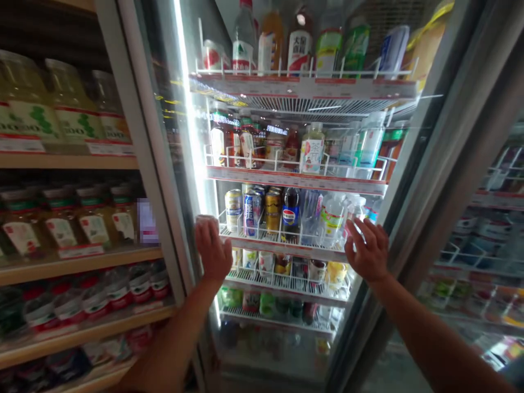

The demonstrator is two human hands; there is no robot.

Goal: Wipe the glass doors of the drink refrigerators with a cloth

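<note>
In the head view, both hands are raised before a lit drinks cooler with wire shelves. My left hand (213,250) is at the cooler's left side, near the bright light strip (189,125), its fingers stretched upward and apart from the thumb. Nothing shows in its palm. Over on the right, my right hand (368,250) has its fingers spread and holds nothing. It is nearest to a clear bottle with a yellow-green label (332,219). Between the hands stand a blue can (252,214), a gold can (273,212) and a dark cola bottle (290,210). Whether either hand touches glass, I cannot tell.
Wooden shelves (82,265) with rows of bottled drinks are on the left. A metal door frame (442,180) slants along the right, with another stocked cooler beyond. Upper racks hold more bottles, including a red-and-white labelled one (299,50). Reflections lie across the glass.
</note>
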